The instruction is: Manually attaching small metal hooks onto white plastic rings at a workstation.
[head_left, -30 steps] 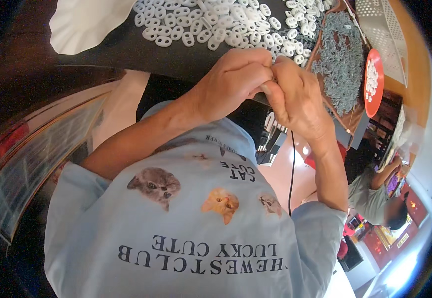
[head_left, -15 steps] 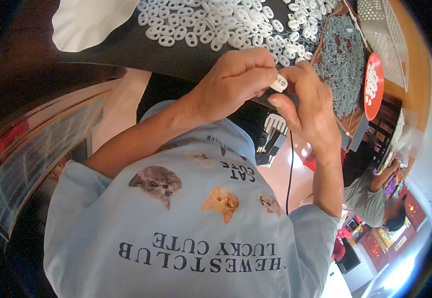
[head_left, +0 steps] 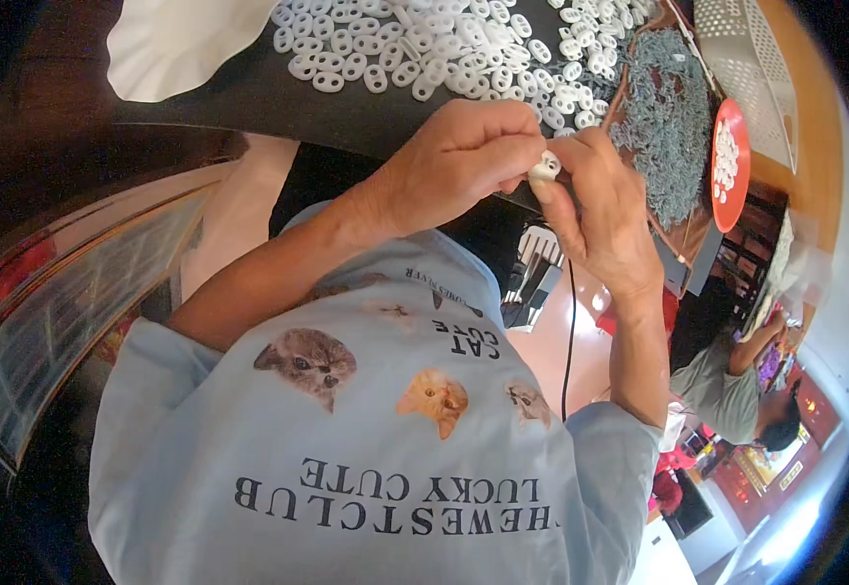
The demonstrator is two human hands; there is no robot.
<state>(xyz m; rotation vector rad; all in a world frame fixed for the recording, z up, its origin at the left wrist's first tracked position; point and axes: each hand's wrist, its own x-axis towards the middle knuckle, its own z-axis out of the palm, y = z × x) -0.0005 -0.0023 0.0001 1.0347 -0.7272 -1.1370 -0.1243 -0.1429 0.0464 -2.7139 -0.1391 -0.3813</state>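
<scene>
In front of me, near the table's front edge, both hands meet at a small white oval plastic piece [head_left: 545,166] with holes in it. My left hand [head_left: 458,156] is closed, pinching the piece between thumb and curled fingers. From the other side my right hand [head_left: 602,210] has its thumb and index finger on it, also in a pinch. Whether a smaller part sits in the piece is hidden by the fingertips. Just beyond lie many loose white two-hole oval pieces [head_left: 414,49] in a spread pile. Close to my right hand is a heap of small grey parts [head_left: 668,127].
A white wavy-edged dish [head_left: 180,44] stands at the far left of the dark table [head_left: 239,112]. On the right are a red plate [head_left: 730,205] with white pieces and a white perforated basket [head_left: 770,73]. A black cable [head_left: 570,341] hangs below. Another person [head_left: 727,390] is at right.
My right hand has moved left toward my left hand, and its thumb has closed onto the white piece. The left hand stays nearly in place.
</scene>
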